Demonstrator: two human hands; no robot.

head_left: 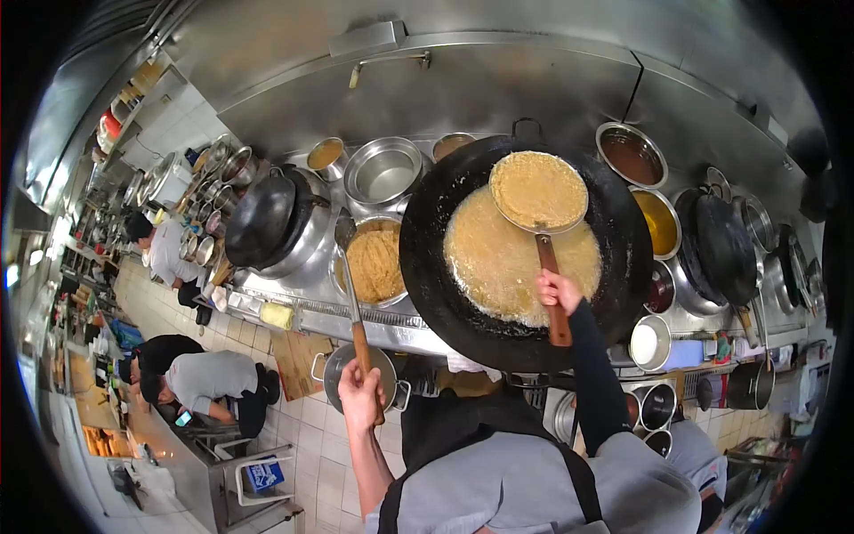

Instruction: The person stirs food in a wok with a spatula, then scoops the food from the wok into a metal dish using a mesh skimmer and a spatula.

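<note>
My right hand is wrapped round the wooden handle of a skimmer. The skimmer's round bowl, heaped with fine golden crumbs, is over the far part of a large black wok. Foamy, pale golden liquid with bits in it fills the middle of the wok. My left hand grips the wooden handle of a long metal ladle. The ladle's head lies by the rim of a metal bowl piled with similar golden crumbs, left of the wok.
Behind the wok stand metal pots and a pot of dark reddish liquid. A bowl of yellow liquid sits to the right, near black woks. A two-handled pot is below my left hand. Other people are at left.
</note>
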